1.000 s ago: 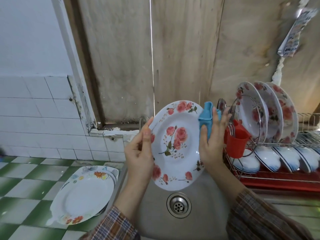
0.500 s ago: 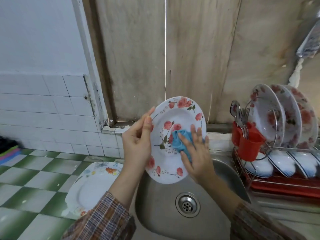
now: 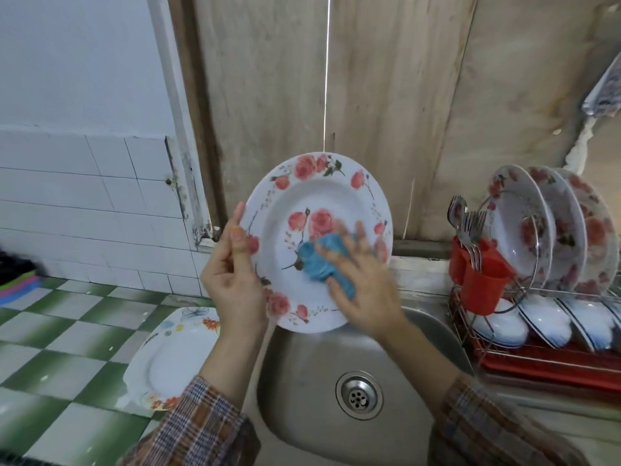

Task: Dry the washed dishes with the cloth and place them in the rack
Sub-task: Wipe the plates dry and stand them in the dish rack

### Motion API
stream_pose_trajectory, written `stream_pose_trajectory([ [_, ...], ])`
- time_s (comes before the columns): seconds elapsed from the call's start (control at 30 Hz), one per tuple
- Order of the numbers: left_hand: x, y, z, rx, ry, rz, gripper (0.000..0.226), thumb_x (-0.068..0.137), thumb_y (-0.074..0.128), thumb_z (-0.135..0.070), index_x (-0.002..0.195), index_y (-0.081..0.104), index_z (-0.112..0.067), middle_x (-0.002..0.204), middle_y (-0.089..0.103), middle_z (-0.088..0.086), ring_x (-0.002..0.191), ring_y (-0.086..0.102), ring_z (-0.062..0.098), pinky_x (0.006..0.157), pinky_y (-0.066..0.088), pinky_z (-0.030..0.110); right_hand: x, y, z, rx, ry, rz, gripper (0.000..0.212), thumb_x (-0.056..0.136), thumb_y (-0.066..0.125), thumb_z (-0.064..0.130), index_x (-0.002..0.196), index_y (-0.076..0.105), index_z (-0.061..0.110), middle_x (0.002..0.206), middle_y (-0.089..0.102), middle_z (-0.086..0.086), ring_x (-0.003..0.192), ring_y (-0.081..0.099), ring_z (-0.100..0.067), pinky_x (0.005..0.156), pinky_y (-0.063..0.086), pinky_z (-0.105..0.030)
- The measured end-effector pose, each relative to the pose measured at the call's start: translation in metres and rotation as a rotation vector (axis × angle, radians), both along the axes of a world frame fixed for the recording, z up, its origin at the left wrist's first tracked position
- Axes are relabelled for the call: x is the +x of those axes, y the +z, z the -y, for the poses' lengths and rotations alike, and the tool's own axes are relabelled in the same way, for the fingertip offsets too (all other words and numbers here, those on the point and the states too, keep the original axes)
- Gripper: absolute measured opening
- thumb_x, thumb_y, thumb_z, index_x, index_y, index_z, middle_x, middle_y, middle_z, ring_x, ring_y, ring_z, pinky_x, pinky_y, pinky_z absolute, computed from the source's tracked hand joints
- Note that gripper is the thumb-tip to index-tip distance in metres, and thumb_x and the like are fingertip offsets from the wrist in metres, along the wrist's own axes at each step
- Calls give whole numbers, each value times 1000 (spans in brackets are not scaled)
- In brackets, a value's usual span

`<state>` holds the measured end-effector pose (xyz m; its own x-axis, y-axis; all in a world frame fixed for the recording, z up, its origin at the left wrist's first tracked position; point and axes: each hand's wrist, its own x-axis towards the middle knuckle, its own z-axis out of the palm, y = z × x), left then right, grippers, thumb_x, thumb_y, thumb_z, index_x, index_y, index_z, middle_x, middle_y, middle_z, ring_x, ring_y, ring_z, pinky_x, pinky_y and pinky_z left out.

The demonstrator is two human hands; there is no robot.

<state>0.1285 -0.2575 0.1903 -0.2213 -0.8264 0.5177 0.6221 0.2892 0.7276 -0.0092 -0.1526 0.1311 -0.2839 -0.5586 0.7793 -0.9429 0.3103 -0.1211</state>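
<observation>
A second ago my blue cloth (image 3: 316, 267) was folded over the right edge of the rose plate (image 3: 316, 203). Now it has slid down to the lower middle of the plate's front. My right hand (image 3: 364, 287) pushes the cloth on the plate with fingers spread and mostly flat. It looks blurry, so I think it is rubbing fast. My left hand (image 3: 232, 277) pinches the plate's left edge, thumb in front and fingers behind, and holds it up in the middle of the frame, above the sink (image 3: 302, 371). I think the edge is done and the middle is getting dried, so this plate can go in the rack soon. The sink has nothing in it that I can see but its drain (image 3: 359, 395). The dish rack (image 3: 537, 354) is at the right of the frame. Three more rose plates (image 3: 524, 227) stand on their edges in its top part. White bowls (image 3: 551, 321) with blue lines lie in its bottom part. A red cup (image 3: 484, 290) hangs on the rack's left side with forks and spoons (image 3: 467, 223) standing in it. An oval platter (image 3: 174, 358) lies on the green and white tiles at the lower left. I think it waits to be dried.
</observation>
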Motion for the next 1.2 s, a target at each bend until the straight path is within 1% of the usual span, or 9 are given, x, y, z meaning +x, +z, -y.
stream_pose_trajectory([
  [0.13, -4, -9, -10, -16, -48, 45, 30, 96, 48, -22, 121, 63, -16, 105, 69, -24, 96, 66, -4, 76, 53, 15, -14, 29, 7, -233, -241, 155, 56, 100, 35, 42, 152, 15, 36, 157, -21, 15, 144, -30, -17, 116, -22, -33],
  [0.33, -4, -8, -13, 10, -55, 81, 25, 99, 47, -16, 114, 63, -28, 99, 75, -6, 91, 66, -3, 75, 54, 15, 32, 11, 26, 24, 265, 73, 57, 104, 27, 42, 154, 6, 26, 160, -17, 14, 149, -16, -20, 120, -13, -38],
  [0.43, -2, -13, 11, 160, -58, 65, 27, 100, 47, -19, 121, 64, -16, 94, 74, -17, 95, 69, 5, 71, 57, 20, -8, 3, 15, 219, 216, -198, 52, 103, 31, 37, 152, 18, 27, 162, 9, 5, 151, -5, -22, 121, -4, -49],
  [0.67, -11, -18, -2, 78, -114, 166, 24, 98, 50, -21, 113, 69, -23, 105, 71, -12, 91, 64, -8, 76, 52, 12, -27, 31, 27, -224, -18, 73, 53, 102, 36, 28, 153, 21, 23, 161, -4, 5, 148, -17, -19, 121, -9, -38],
  [0.83, -13, -20, -10, -51, -135, 222, 27, 99, 48, -11, 117, 62, -26, 99, 65, -37, 104, 58, -14, 89, 47, 10, -1, 17, 40, -88, 143, -77, 49, 105, 24, 37, 153, 16, 26, 161, -5, 3, 150, -11, -24, 122, -5, -42],
  [0.97, -15, -33, -3, -29, -128, 201, 34, 95, 50, -21, 119, 66, -3, 104, 64, -37, 107, 59, -12, 83, 48, 8, -19, 25, 43, -350, -138, 143, 53, 105, 23, 37, 155, 9, 25, 162, -6, -6, 148, -16, -21, 121, -8, -41],
  [1.07, -20, -29, -9, -41, -120, 200, 28, 96, 50, -20, 112, 71, -12, 115, 65, -17, 110, 60, 3, 82, 52, 13, 3, 26, 58, -521, -5, 434, 55, 105, 32, 27, 155, 8, 24, 162, -14, -2, 149, -14, -20, 122, 0, -47],
  [1.13, -24, -23, -8, -38, -90, 204, 26, 98, 50, -14, 109, 70, -26, 112, 68, 3, 106, 61, 5, 88, 51, 23, 28, 18, 62, -390, 201, 457, 54, 105, 34, 24, 154, 10, 25, 161, -15, 9, 150, -13, -16, 122, 1, -47],
  [1.2, -26, -20, 3, 30, -61, 178, 25, 98, 50, -13, 116, 67, -15, 98, 74, -6, 90, 68, -4, 70, 48, 7, 46, 1, 55, -151, 370, 409, 54, 104, 33, 26, 154, 13, 24, 163, -6, 9, 150, -8, -13, 123, -1, -37],
])
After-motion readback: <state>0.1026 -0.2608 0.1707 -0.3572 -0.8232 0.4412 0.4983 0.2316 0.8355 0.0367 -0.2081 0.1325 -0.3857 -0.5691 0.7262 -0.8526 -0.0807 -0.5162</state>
